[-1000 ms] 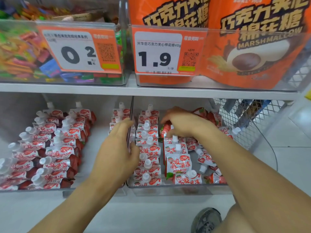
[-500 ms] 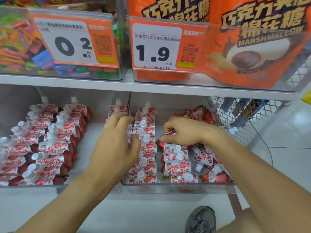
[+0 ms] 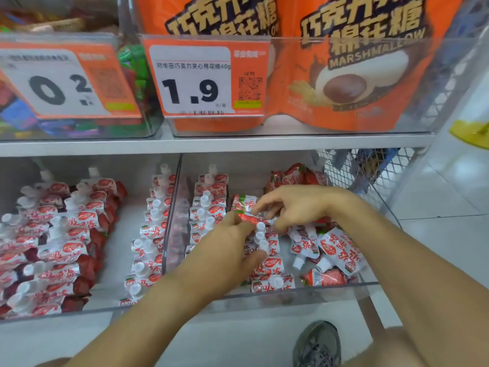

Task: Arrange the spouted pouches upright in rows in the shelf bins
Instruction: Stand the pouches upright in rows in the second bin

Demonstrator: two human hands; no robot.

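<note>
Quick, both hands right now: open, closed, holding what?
Left hand: grip closed on a red pouch.
Right hand: pinching the same pouch.

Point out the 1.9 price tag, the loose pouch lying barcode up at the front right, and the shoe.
1.9 price tag [image 3: 194, 79], head view, on its white panel.
barcode-up pouch [image 3: 326, 277], head view, on its red body beside the barcode.
shoe [image 3: 317, 345], head view, on the laced top.

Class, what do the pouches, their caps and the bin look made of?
Pouches: glossy printed plastic film, likely; creased and shiny. Caps: white matte hard plastic, apparently moulded. Bin: clear rigid plastic, perhaps acrylic; contents show through its wall.
</note>
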